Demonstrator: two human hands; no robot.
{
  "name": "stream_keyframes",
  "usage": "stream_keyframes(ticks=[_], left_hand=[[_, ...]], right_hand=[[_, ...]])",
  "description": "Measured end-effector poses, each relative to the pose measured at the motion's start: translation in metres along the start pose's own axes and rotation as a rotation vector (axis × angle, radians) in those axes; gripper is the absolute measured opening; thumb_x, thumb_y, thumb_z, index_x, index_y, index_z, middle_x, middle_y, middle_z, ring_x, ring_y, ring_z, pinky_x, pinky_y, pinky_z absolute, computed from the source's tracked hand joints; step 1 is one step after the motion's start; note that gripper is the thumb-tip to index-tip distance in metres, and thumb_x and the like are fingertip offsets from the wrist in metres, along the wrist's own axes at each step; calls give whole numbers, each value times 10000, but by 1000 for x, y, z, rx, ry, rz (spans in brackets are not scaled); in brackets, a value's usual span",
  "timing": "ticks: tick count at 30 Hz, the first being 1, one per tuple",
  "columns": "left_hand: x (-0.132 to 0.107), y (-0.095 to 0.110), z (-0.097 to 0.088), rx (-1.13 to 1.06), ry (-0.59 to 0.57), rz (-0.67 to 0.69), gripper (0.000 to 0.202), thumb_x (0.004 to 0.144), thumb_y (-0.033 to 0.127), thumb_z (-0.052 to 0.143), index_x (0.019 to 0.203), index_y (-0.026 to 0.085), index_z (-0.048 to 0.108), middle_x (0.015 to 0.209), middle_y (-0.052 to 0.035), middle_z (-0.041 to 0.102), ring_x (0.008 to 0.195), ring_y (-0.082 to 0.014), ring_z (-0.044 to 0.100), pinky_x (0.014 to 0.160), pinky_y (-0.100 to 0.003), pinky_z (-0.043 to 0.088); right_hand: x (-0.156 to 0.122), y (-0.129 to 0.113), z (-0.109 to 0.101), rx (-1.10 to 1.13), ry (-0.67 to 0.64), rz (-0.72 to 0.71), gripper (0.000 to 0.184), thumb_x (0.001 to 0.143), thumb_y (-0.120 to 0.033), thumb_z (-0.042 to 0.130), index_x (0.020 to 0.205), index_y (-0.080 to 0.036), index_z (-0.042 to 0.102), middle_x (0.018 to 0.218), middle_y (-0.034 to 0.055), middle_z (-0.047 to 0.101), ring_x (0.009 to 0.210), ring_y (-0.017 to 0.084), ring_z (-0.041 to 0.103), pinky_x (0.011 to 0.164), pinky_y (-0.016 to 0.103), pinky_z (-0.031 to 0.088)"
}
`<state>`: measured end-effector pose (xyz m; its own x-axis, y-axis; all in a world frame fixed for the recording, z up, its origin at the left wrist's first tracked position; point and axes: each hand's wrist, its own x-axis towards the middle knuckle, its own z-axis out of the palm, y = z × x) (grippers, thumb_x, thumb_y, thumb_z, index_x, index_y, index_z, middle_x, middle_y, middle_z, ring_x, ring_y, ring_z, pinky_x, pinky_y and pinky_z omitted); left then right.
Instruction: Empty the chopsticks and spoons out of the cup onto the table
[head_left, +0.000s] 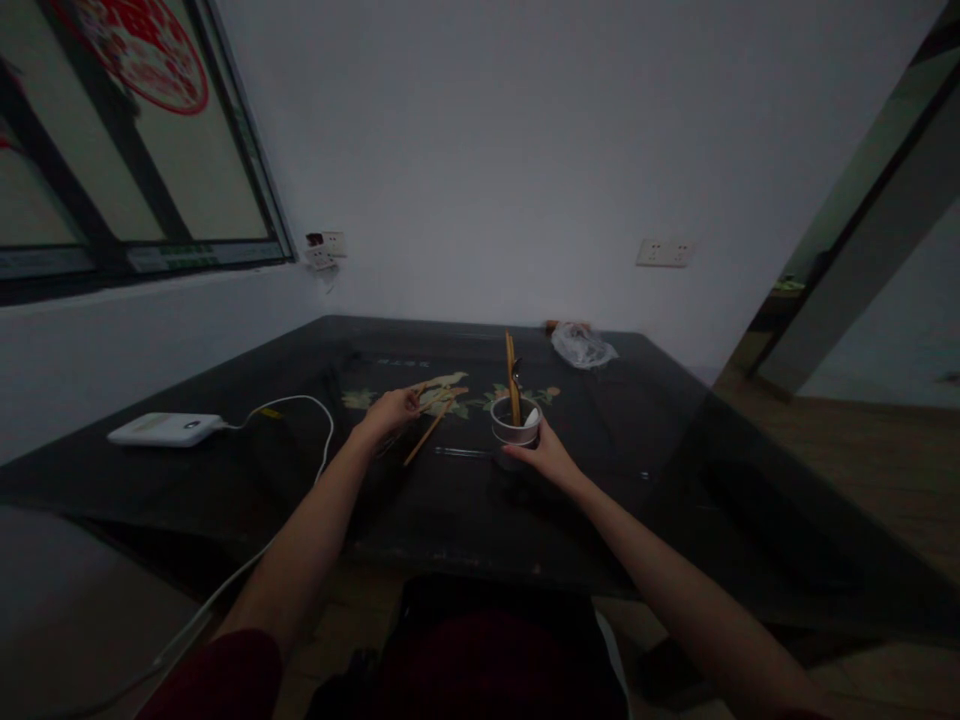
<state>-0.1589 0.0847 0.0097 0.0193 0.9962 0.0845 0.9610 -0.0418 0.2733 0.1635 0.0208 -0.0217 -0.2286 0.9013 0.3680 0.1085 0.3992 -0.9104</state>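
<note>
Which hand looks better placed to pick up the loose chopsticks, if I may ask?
Probably left: the left hand is on the loose chopsticks, while the right hand holds the cup.

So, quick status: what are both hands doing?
Left hand grips loose chopsticks. Right hand holds metal cup, upright sticks inside. White cable lies left.

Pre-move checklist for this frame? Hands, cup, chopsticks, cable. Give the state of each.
1. Grip of right hand on small round grey cup: ok, fingers wrap its near side.
2. Cup upright: ok.
3. The upright wooden chopsticks seated in the cup: ok, leaning slightly.
4. Hold of left hand on loose wooden chopsticks lying on dark glossy table: cannot tell, too dim to see the grasp.
5. The white cable apart from the left wrist: cannot tell, it loops right beside it.
</note>
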Motion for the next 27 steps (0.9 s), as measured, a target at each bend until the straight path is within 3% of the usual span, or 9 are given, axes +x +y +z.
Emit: stream_keyframes(ticks=[7, 18, 22, 27], left_hand=[[-1, -11, -9, 98, 29, -144, 292, 746, 359, 625, 975, 181, 661, 1029, -106, 678, 925, -220, 626, 736, -243, 457], [-1, -17, -9, 117, 82, -220, 357, 860, 414, 465, 1049, 158, 626, 1062, -147, 664, 982, -257, 621, 771, -282, 477], [-2, -20, -5, 167, 22, -226, 328, 848, 361, 480, 1060, 158, 626, 1084, -162, 653, 1004, -273, 616, 794, -300, 474], [-2, -19, -2, 141, -51, -210, 358, 805, 432, 514, 1047, 197, 635, 1123, -140, 639, 1031, -293, 600, 786, -321, 480]], right_hand=[[0, -1, 0, 9, -5, 16, 810, 593, -324, 798, 1291, -202, 405, 1275, 102, 549, 1189, 244, 511, 1053, 415, 355], [0, 0, -1, -14, 4, 9, 812, 589, -325, 802, 1292, -211, 411, 1283, 98, 543, 1193, 250, 507, 1053, 420, 353], [0, 2, -1, -14, 2, 17, 814, 590, -327, 802, 1293, -208, 409, 1284, 101, 542, 1195, 252, 506, 1049, 424, 357], [1, 4, -1, 6, -4, 1, 836, 581, -319, 806, 1304, -214, 399, 1303, 97, 528, 1212, 247, 492, 1063, 420, 341]])
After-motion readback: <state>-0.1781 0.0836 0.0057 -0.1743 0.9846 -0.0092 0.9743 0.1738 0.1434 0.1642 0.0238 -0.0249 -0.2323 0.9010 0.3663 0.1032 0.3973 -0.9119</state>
